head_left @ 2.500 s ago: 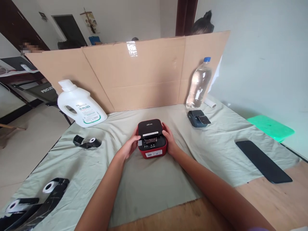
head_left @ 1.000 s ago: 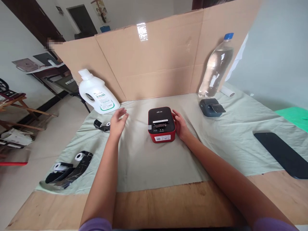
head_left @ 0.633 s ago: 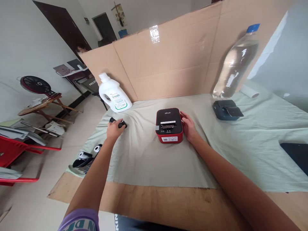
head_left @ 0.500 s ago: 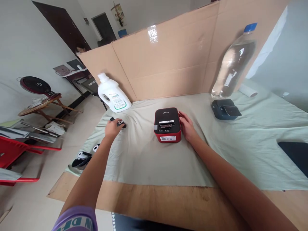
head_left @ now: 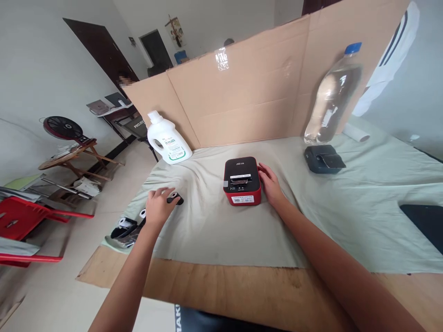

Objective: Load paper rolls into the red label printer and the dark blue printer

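Observation:
A small red and black printer (head_left: 242, 182), with a slot and a label on its front, stands in the middle of the cloth. My right hand (head_left: 272, 184) rests against its right side, fingers loosely extended along the edge. On the left, my left hand (head_left: 161, 205) is over the cloth with fingers and thumb apart around a small black roll with a white end (head_left: 175, 198). The roll looks to lie on the cloth, partly covered by the thumb. More black and white rolls (head_left: 126, 223) lie at the left edge, partly behind my left forearm.
A white detergent bottle (head_left: 169, 140) stands at the back left before a cardboard panel (head_left: 242, 101). At the back right are a clear bottle with blue cap (head_left: 334, 99), a dark boxy device (head_left: 323, 159) and a white tube (head_left: 356, 133). A dark flat object (head_left: 424, 223) lies far right.
My left hand and the small roll have come nearer to me, and the fingers have spread. My right hand stays beside the printer. The view has shifted slightly.

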Available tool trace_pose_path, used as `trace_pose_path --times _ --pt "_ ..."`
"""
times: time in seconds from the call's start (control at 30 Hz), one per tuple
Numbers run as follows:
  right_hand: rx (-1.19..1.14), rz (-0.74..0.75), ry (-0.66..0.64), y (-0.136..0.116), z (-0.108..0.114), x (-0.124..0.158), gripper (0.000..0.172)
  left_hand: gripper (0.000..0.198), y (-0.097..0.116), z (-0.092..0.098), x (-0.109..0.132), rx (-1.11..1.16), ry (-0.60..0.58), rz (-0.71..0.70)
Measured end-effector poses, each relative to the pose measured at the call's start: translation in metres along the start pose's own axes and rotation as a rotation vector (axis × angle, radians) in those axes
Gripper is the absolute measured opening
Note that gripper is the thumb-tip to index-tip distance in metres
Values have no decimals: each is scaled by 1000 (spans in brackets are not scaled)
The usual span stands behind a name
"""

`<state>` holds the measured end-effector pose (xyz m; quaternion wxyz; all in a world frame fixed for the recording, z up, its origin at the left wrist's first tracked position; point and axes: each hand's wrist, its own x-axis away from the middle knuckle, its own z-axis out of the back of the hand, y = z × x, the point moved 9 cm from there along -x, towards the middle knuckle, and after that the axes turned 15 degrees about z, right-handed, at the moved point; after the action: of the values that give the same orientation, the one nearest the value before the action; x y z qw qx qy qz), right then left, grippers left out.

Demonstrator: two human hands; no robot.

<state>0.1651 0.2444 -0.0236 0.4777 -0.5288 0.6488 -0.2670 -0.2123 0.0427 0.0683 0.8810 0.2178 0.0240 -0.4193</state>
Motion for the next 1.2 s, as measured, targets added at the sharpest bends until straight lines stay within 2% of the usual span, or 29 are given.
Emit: trace_pose_path --times 0.07,0.1,0.17,0.27,0.33,0.4,0.5,0.63,0.73,0.83,0.9,1.0,1.1,1.2 --pt "67 25 -65 -7 0 0 52 46 33 7 10 167 52 -98" --pt "109 35 -129 -12 -1 3 54 47 53 2 15 289 -3 -144" --pt "180 39 -297 -22 -5 13 63 55 94 -23 25 623 -238 -147" --pt "265 34 -511 -35 -12 41 86 58 153 -83 47 1067 -731 -13" --pt "373 93 -522 -46 -16 53 95 60 180 -105 58 1208 -908 13" --pt "481 173 -487 -53 -29 58 95 61 186 -110 55 1291 -945 39" --pt "534 237 -513 -52 -79 50 89 59 160 -94 23 1341 -840 81" --pt "449 334 -608 -36 -182 21 76 54 100 -53 -54 1400 -641 111" --pt "365 328 -657 -1 -255 1 68 52 47 -37 -113 1373 -522 239" --pt "270 266 -683 47 -306 -12 68 51 1 -38 -157 1314 -462 367" --pt "236 226 -676 78 -326 -19 73 50 -22 -44 -176 1293 -426 427" --pt "184 169 -649 111 -342 -27 79 50 -44 -60 -192 1273 -402 471" --pt "152 125 -636 125 -348 -29 78 50 -56 -75 -197 1244 -395 501" --pt "216 74 -631 123 -340 -22 71 49 -62 -76 -199 1178 -400 529"
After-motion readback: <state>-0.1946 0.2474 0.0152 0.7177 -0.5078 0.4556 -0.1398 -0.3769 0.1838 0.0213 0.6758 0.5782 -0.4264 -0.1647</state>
